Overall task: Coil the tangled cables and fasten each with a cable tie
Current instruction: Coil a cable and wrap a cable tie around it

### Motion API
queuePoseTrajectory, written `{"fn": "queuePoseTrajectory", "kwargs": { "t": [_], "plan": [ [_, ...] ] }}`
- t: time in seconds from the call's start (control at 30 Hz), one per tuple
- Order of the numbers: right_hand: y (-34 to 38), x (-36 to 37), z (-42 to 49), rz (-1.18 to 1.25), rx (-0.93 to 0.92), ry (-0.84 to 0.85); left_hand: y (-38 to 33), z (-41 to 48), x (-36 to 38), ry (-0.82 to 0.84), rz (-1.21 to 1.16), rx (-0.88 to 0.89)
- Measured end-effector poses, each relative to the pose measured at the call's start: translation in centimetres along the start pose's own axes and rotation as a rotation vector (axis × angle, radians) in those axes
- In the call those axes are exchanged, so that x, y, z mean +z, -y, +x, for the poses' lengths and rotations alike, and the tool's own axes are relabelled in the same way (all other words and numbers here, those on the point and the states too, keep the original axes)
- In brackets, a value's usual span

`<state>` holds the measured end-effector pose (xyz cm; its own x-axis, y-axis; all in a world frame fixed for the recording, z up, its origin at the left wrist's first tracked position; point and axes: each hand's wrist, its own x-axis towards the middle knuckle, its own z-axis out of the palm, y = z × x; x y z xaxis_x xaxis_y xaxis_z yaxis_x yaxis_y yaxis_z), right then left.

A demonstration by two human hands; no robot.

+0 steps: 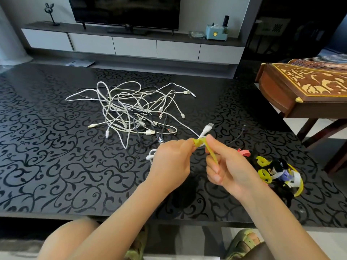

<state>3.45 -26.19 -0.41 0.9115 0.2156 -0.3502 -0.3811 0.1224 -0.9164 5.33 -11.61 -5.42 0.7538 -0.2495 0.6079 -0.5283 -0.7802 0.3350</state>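
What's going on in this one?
A person is fastening a white cable with a yellow tie: the left hand grips the cable, and the right hand pinches the tie's tail. The other cables lie tangled on the table, with spare ties at the right.

white coil (151,156): mostly hidden by left hand (172,162) | TV (124,12): top cropped

The worktop (56,156) was glossy black with matt scrollwork; the zither (300,91) was polished, inlaid wood; the yellow cable tie (213,155) looked rubbery.
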Motion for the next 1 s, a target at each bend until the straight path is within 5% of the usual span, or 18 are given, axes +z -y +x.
{"fn": "queuePoseTrajectory", "kwargs": {
  "t": [0.33,0.47,0.57,0.7,1.0],
  "plan": [
    [0.1,-0.8,0.4,-0.132,0.073,-0.108,0.0,-1.2,1.2,0.019,0.205,0.187],
    [-1.3,-0.4,0.6,-0.317,-0.069,-0.174,-0.1,-1.7,1.9,0.059,0.167,0.123],
    [-1.9,-0.2,0.9,-0.403,-0.212,-0.229,-1.2,-1.8,1.7,0.174,-0.100,-0.135],
    [-1.5,-0.7,0.8,-0.450,-0.308,-0.215,-1.2,-0.5,0.2,0.530,-0.834,-0.492],
    [1.1,-0.9,-1.4,-0.276,-0.382,0.171,1.3,0.7,-2.5,0.949,-1.726,-0.536]
  ]
}}
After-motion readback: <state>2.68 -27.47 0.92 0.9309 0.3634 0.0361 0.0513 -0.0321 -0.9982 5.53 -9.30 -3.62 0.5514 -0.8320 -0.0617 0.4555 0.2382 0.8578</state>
